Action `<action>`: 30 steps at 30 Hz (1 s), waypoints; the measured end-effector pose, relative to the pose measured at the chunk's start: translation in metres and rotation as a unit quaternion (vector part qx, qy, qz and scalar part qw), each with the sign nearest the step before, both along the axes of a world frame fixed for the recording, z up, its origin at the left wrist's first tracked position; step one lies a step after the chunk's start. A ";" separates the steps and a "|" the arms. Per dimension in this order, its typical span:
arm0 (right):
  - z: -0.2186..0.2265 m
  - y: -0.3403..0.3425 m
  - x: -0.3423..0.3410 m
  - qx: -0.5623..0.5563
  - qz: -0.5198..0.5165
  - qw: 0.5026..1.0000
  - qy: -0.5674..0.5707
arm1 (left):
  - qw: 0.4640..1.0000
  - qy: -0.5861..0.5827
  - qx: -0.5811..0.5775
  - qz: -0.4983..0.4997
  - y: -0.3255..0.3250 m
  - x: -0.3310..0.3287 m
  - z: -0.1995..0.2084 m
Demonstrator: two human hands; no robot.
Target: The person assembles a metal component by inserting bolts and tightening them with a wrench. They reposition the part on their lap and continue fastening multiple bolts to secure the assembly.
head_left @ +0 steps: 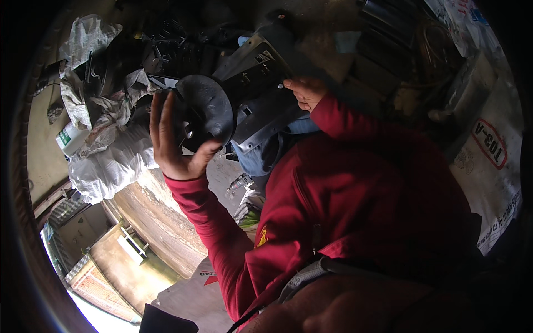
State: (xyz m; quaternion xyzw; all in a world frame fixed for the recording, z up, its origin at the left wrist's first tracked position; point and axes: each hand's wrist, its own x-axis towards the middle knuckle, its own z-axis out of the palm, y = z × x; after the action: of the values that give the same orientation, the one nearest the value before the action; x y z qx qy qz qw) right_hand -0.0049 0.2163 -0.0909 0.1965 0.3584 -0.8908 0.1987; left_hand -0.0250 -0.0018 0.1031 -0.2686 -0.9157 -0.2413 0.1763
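A large black plastic part (261, 119) lies across my lap, with a round disc-shaped end (208, 105) at its left. My left hand (180, 139) grips that round end, its fingers along the far left side and the thumb at the near edge. At the part's right edge, my right hand (305, 91) is closed, with index finger and thumb at a small shiny metal piece (280, 86). I cannot make out exactly what that piece is. Small slots and brass-coloured clips show on the part's dark face.
White plastic sheeting (111, 161) and a white bottle (71, 137) are at the left. Dark plastic parts (169, 41) pile up beyond my hands. A printed white sack (488, 155) lies at the right. A small metallic object (240, 182) rests near my left forearm.
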 end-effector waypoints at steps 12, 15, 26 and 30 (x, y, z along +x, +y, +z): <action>0.005 0.000 0.000 0.012 -0.012 1.000 0.024 | 0.997 0.022 0.039 0.061 0.066 0.037 -0.120; -0.001 -0.001 -0.001 0.000 -0.030 0.999 0.022 | 0.995 0.066 -0.012 0.072 0.083 0.022 -0.131; -0.004 0.000 0.007 0.019 -0.040 0.999 0.026 | 0.995 0.047 -0.061 0.062 0.091 0.017 -0.137; -0.005 0.003 0.004 0.014 -0.024 0.999 0.025 | 0.993 0.113 -0.024 0.021 0.094 0.008 -0.139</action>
State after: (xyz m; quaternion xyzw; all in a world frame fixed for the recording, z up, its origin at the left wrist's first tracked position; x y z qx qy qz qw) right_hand -0.0007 0.2195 -0.0963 0.1850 0.3708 -0.8949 0.1655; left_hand -0.0171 0.0919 -0.0355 -0.2787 -0.9010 -0.1830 0.2774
